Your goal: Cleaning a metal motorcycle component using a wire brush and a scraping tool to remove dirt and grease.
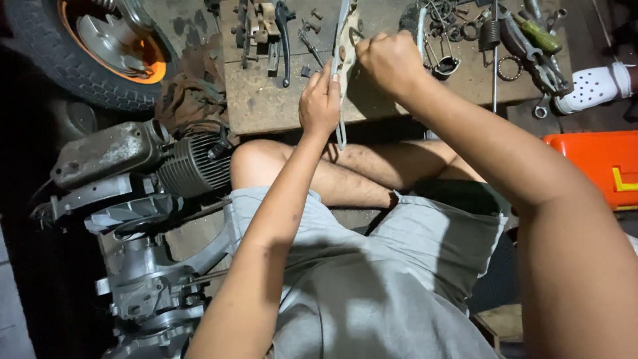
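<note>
My left hand (pixel 320 100) grips a long, flat metal part (pixel 343 50) edge-on, above my crossed legs. The part is pale and grimy with holes in it, and its lower tip pokes out below my fingers. My right hand (pixel 391 61) is closed in a fist against the part's upper right side; whatever it holds is hidden by the fingers. Both hands hover over the near edge of a low wooden board (pixel 266 103) strewn with small metal pieces.
A stripped scooter engine (pixel 143 199) with a finned cylinder lies at my left. A tyre with an orange rim (pixel 80 46) sits top left. Springs, rings, pliers and wrenches (pixel 525 43) cover the board's right end. An orange box (pixel 598 166) stands at right.
</note>
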